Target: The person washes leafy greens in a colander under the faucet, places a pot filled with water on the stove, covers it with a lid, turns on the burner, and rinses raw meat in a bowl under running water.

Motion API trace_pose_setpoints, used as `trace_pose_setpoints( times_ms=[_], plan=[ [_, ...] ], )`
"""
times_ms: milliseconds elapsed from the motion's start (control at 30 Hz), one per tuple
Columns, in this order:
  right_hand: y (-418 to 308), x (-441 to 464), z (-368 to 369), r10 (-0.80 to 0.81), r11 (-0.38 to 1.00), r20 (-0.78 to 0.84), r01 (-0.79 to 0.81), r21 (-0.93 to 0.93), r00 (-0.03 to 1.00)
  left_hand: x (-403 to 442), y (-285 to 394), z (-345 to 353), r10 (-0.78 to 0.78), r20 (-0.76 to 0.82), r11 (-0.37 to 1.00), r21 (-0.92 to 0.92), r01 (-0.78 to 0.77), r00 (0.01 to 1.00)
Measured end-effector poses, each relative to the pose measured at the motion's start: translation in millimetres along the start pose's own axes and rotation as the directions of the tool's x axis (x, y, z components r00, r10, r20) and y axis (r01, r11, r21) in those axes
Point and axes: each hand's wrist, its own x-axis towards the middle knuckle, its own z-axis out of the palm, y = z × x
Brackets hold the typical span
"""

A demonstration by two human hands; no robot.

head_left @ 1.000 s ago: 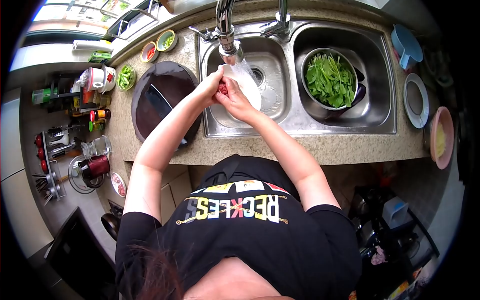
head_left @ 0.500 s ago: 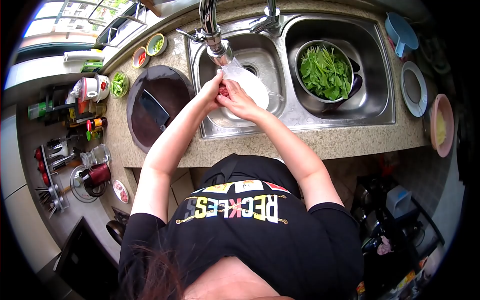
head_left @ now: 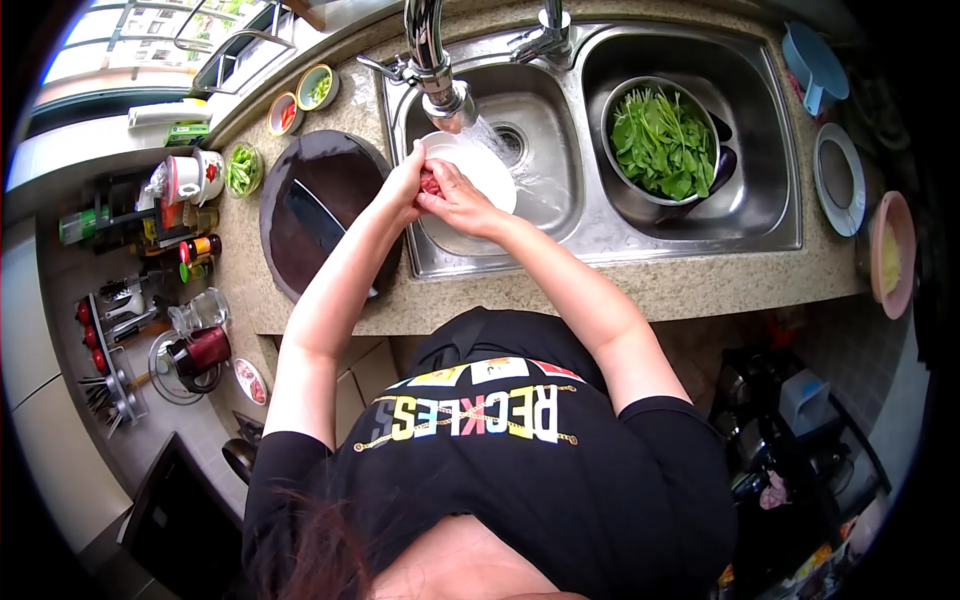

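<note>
Both hands are cupped together over the left sink basin, with a lump of red raw meat (head_left: 430, 184) between them. My left hand (head_left: 405, 190) curls around the meat from the left, its thumb pointing up. Closed over the other side, my right hand (head_left: 462, 203) has its fingers against the meat. Directly behind the hands is a white plate (head_left: 490, 170), tilted and partly covered by them; whether fingers grip its rim is hidden. Water runs from the faucet (head_left: 449, 105) just right of the plate's upper edge.
The right basin holds a pot (head_left: 611, 180) of leafy greens and eggplants (head_left: 724, 168). Left of the sink, a cleaver (head_left: 318, 215) lies on a round dark cutting board (head_left: 290, 250). Small bowls of chopped vegetables (head_left: 318, 87) stand behind it. A blue scoop (head_left: 808, 60) sits far right.
My hands and the plate have shifted left, out from under the stream, which now falls into the basin near the drain. The meat stays between my hands.
</note>
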Motion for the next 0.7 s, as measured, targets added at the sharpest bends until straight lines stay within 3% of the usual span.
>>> trace_pose_setpoints(
  times_ms=[267, 700],
  plan=[
    [1, 13, 1, -0.081, 0.995, -0.031, 0.083, 0.057, 0.996, 3, 10, -7, 0.066, -0.033, 0.996, 0.069, -0.063, 0.997],
    [12, 34, -3, -0.064, 0.998, 0.042, 0.064, 0.007, 0.997, 29, 16, -21, 0.056, -0.068, 0.998, -0.022, -0.058, 0.996]
  ],
)
